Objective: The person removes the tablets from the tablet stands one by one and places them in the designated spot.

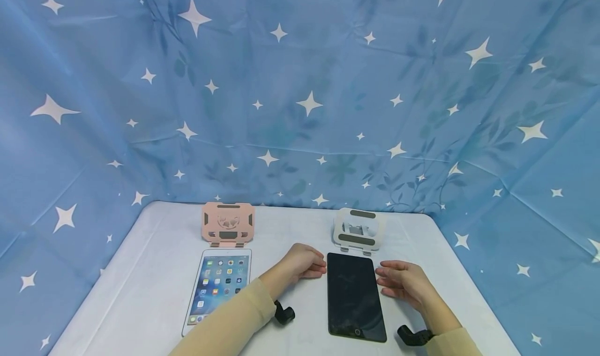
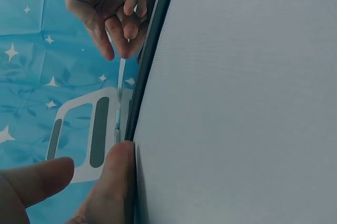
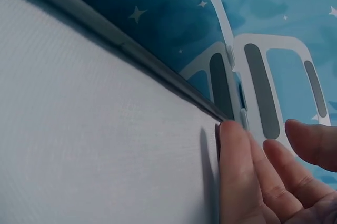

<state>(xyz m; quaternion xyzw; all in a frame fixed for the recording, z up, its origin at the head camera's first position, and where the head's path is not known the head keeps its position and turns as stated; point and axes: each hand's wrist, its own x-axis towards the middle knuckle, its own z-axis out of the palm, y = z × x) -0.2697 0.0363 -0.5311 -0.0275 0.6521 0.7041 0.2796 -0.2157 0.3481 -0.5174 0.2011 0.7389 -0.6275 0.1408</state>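
Both hands flank a black tablet (image 1: 356, 303) lying flat before a white stand (image 1: 358, 231): left hand (image 1: 303, 263) and right hand (image 1: 402, 281) apparently just touching its edges, fingers relaxed, grasping nothing.

**Three cameras, one table**

The head camera looks forward and down from above. It sits far back, so it sees the whole white table (image 1: 154, 252), the blue star cloth (image 1: 300, 85) behind it and both arms.

The left wrist camera lies very low, almost on the table. It looks across the dark tablet (image 1: 355, 297) from its left edge, very close.

The right wrist camera is just as low and close, and looks from the right edge.

All three views share the dark tablet (image 2: 150, 66) and the white stand (image 3: 263, 87). Each wrist camera also sees the other hand across the tablet.
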